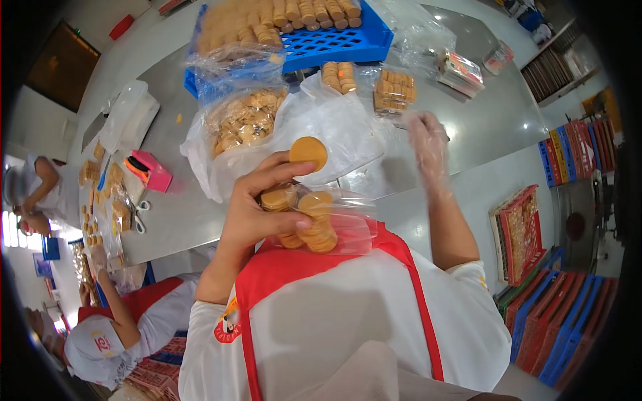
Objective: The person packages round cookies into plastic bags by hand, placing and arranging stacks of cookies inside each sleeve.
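Note:
My left hand (pixel 261 200) is closed around a clear plastic bag (pixel 358 234) in front of my apron. Two stacks of round, flat cookies (pixel 317 224) stand inside the bag. One more cookie (pixel 308 154) is at my left fingertips, above the bag's stacks. My right hand (pixel 428 144), in a clear plastic glove, is over the steel table to the right, close to packed cookies (pixel 394 90). Motion blurs its fingers, and I cannot see anything held in it.
A blue crate (pixel 338 50) filled with rows of cookies stands at the back. Before it are a bag of broken cookies (pixel 247 120) and white plastic sheeting (pixel 328 127). Scissors (pixel 140 217) and a pink holder (pixel 157 175) lie left. A co-worker (pixel 120 327) is at lower left.

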Demonstrator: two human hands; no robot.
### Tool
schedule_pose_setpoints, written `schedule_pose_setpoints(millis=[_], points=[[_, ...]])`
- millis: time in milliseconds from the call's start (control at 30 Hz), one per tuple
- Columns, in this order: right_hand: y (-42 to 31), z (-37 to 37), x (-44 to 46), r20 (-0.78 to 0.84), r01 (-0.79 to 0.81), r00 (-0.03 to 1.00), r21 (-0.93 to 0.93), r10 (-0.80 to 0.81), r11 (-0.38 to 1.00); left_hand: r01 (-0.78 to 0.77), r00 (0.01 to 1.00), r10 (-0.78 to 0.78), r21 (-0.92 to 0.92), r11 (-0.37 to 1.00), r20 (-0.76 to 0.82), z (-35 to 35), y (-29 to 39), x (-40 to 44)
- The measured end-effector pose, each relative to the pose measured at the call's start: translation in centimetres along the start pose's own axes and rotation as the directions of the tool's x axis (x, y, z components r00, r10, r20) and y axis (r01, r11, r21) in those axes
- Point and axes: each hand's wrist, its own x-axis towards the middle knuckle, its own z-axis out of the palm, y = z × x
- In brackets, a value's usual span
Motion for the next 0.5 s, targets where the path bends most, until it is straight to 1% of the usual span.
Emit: schedule_pose_setpoints(millis=[33,67,100,200,300,400,500], points=[[3.2,-1.2,2.0,-0.035,0.123,0.990,-0.294,-0.139,0.948,-0.001,1.000,0.001,0.031,1.000,0.009,-0.1,0.1,0.0],[6.2,-2.4,3.5,-0.005,0.246,0.954,-0.551,-0.298,0.798,-0.001,1.000,0.000,0.064,0.998,0.017,-0.2,0.2,0.0],[8.1,-3.2,4.6,0.065,0.332,0.896,-0.754,-0.439,0.566,0.000,1.000,-0.003,0.097,0.995,0.028,-0.3,0.4,0.1],[9.5,-4.1,5.0,0.259,0.413,0.894,-0.793,-0.365,0.448,0.017,0.999,-0.020,0.069,0.997,0.040,0.0,0.9,0.4],[10.2,-4.0,4.8,0.315,0.355,0.935,-0.850,-0.164,0.388,0.038,0.999,-0.040,0.085,0.996,0.027,0.1,1.3,0.5],[10.9,-4.2,3.4,0.314,0.336,0.942,-0.884,-0.121,0.325,0.044,0.999,-0.044,0.104,0.994,0.001,-0.1,1.4,0.3],[10.2,-5.1,2.2,0.153,0.150,0.987,-0.839,-0.037,0.523,0.038,0.999,-0.035,0.127,0.991,-0.023,-0.4,1.6,0.0]])
